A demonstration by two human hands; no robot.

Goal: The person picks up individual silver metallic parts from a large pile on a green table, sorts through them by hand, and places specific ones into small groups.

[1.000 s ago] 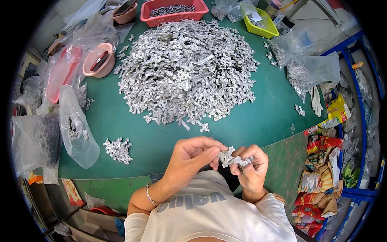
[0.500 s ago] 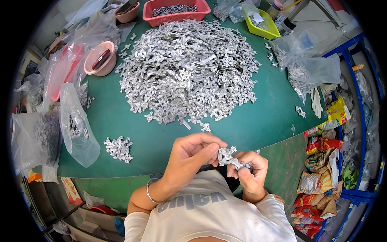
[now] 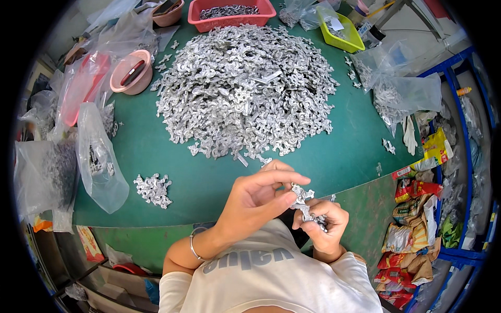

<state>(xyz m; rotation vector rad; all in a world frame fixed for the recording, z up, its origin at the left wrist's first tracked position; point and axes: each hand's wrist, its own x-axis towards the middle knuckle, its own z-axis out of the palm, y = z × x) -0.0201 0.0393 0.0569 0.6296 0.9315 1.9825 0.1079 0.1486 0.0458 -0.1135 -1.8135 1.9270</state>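
Close in front of my chest, my left hand (image 3: pixel 255 201) pinches a small silver metal casting (image 3: pixel 301 195) between thumb and fingers. My right hand (image 3: pixel 326 227) is curled closed around more metal castings (image 3: pixel 319 221), mostly hidden in the fingers. The two hands almost meet, and the pieces between them touch or overlap; I cannot tell whether they are joined. Beyond my hands rises a large heap of similar silver castings (image 3: pixel 240 88) on the green table (image 3: pixel 209 177). A small pile of castings (image 3: pixel 153 190) lies to the left.
A pink basket (image 3: pixel 232 25) with metal parts and a yellow-green basket (image 3: pixel 342 39) stand at the back. A pink bowl (image 3: pixel 133 81) and plastic bags (image 3: pixel 102 167) crowd the left. Bagged parts (image 3: pixel 389 99) and a white glove (image 3: pixel 408 134) lie right, beside a blue rack (image 3: pixel 454 104).
My left hand has shifted slightly right and its fingers have lifted and stretched over the casting. The casting has turned more upright. My right hand stays nearly in place.
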